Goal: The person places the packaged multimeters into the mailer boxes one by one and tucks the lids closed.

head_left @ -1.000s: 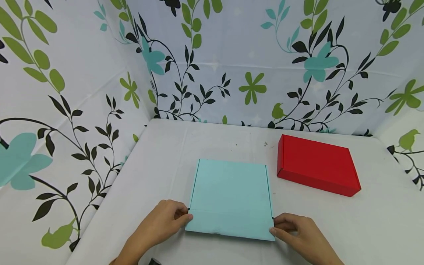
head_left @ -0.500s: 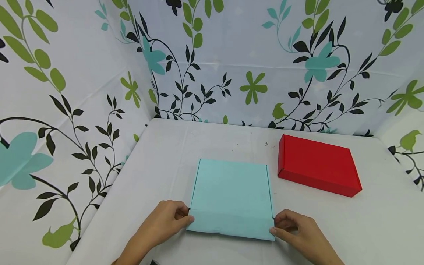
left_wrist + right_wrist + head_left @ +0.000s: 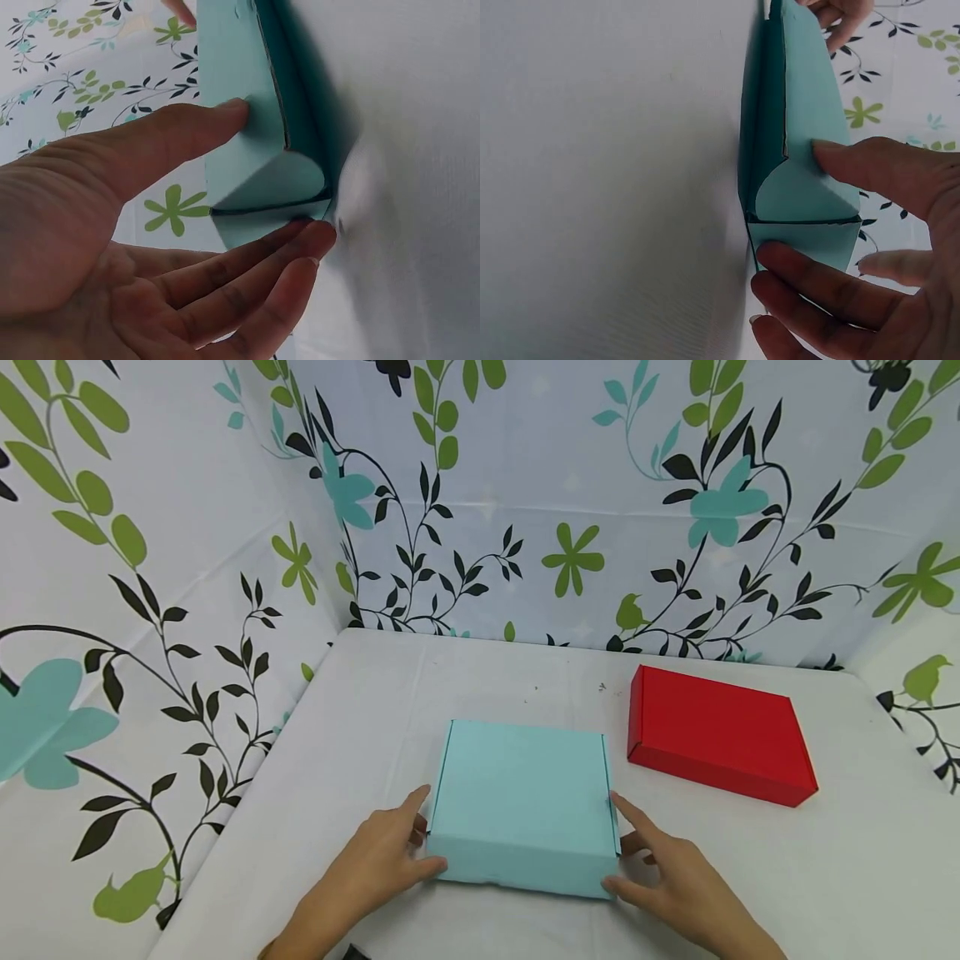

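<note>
A light blue cardboard box [image 3: 525, 789] lies on the white table, its top down. Its front flap [image 3: 525, 864] slopes downward, and in the left wrist view a dark gap shows under the flap's lower edge. My left hand [image 3: 382, 856] holds the front left corner, thumb on the flap [image 3: 225, 161] and fingers against the side wall. At the front right corner my right hand [image 3: 671, 881] does likewise, its thumb pressing the flap [image 3: 814, 97]. A rounded side tab [image 3: 799, 191] shows at the flap's end. The box's inside is hidden.
A closed red box [image 3: 720, 735] sits at the back right of the white table [image 3: 480, 681]. Patterned cloth [image 3: 480, 510] with leaves and flowers hangs behind and at the sides. A small dark object [image 3: 356, 952] shows at the bottom edge.
The front flap has swung down from nearly level to a steeper slope. Both thumbs have moved inward with it, and both index fingers have stretched forward along the box's sides.
</note>
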